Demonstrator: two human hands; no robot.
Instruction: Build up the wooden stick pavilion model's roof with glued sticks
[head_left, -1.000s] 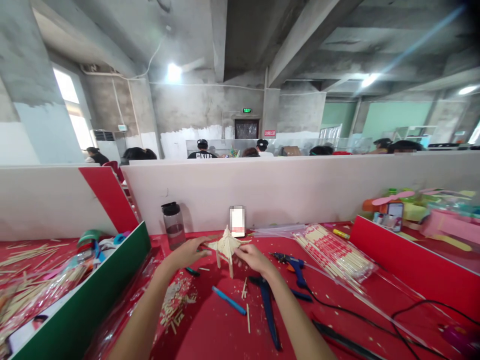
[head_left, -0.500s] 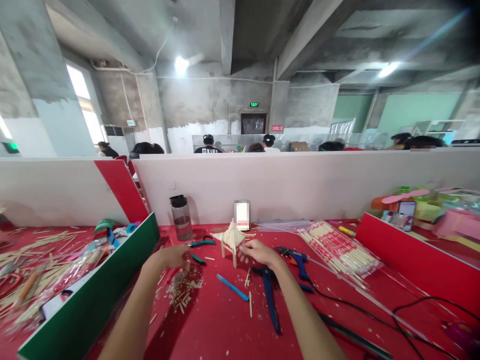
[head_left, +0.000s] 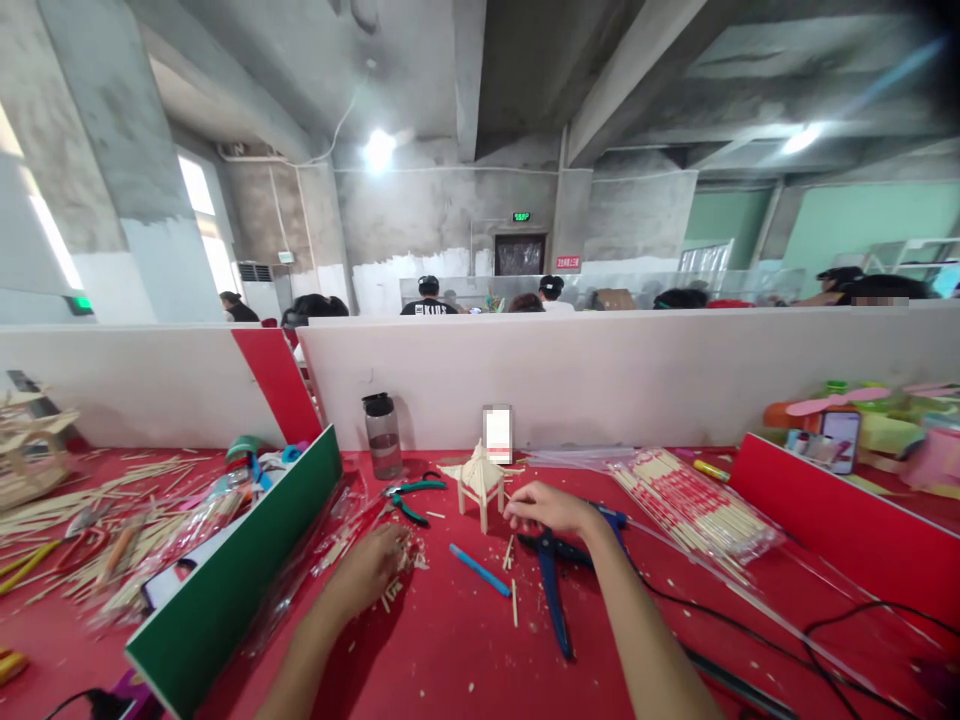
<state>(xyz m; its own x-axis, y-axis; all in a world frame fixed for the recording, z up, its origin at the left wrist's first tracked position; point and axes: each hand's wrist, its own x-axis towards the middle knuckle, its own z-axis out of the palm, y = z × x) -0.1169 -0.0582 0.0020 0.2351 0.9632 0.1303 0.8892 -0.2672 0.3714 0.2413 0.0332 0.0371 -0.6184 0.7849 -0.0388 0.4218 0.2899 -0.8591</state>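
Note:
My left hand [head_left: 379,562] is down at a pile of small wood scraps [head_left: 391,597], its fingertips blending into the bits, so its grip is unclear. A small pavilion-like model of pale sticks [head_left: 481,478], with a pointed roof and legs, stands upright on the red table. Just right of it is my right hand [head_left: 551,508], fingers curled and drawn together; anything between them is hidden. Green-handled pliers [head_left: 418,488] lie behind my left hand. A blue pen [head_left: 480,570] and a few loose sticks [head_left: 514,602] lie between my arms. Blue-handled cutters [head_left: 553,600] are beneath my right wrist.
A water bottle [head_left: 383,440] and a phone-like white screen [head_left: 498,436] stand by the white partition [head_left: 600,370]. To the right lie bagged sticks [head_left: 697,505], a partly hidden blue glue gun [head_left: 611,515] and black cables [head_left: 712,612]. Green [head_left: 247,575] and red [head_left: 847,530] dividers flank the table.
My left hand has moved from beside the pliers down to the scraps. My right hand stays beside the model, slightly shifted. The view has turned a little left.

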